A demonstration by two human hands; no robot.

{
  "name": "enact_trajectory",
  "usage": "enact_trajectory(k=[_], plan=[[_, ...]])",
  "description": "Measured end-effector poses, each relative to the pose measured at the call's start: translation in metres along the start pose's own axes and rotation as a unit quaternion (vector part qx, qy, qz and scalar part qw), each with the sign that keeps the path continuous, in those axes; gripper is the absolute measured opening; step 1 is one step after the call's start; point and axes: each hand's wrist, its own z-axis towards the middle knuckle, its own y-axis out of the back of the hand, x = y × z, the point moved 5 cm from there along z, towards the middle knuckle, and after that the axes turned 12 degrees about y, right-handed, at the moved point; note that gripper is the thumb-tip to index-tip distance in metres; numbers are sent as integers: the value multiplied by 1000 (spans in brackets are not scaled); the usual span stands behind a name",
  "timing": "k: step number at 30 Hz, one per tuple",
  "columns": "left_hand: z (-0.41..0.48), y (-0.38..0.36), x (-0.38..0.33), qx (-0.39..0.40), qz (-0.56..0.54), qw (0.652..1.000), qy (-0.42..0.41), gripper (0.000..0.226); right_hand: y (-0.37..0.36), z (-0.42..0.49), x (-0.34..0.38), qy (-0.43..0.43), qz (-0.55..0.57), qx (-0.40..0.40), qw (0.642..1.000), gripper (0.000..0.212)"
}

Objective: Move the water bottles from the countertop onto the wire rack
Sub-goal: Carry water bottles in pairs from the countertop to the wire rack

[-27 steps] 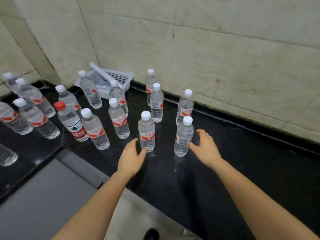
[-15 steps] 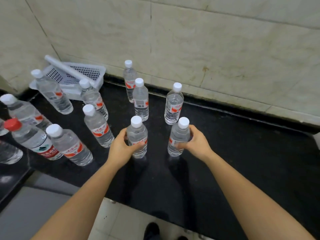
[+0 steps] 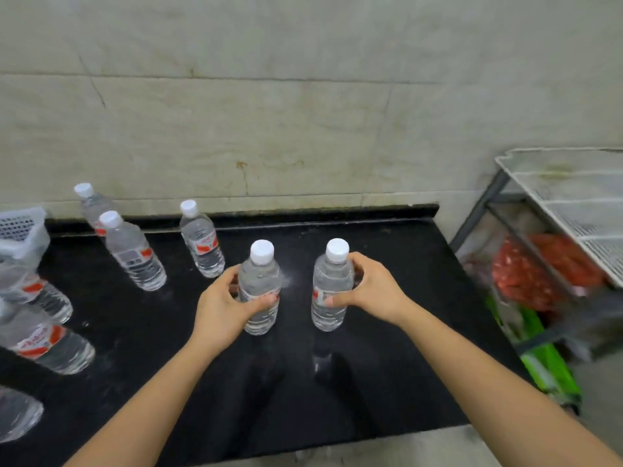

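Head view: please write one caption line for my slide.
Left hand grips the left bottle, right hand the right bottle, at the black countertop; wire rack at right.

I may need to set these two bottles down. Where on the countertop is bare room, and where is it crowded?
Bare: the countertop right of the right hand, out to its edge beside the wire rack, and the near strip between the forearms. Crowded: the left side, with standing bottles and the white basket.
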Motion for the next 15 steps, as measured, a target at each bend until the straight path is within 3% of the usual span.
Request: enact_trajectory(k=[4,15], plan=[[-32,-77,-81,32,-25,997,-62,61,111,-48,6,18,-4,-60,998,65],[-130,-303,-313,142,-161,964,-154,31,423,-187,14,59,-24,-228,971,49]])
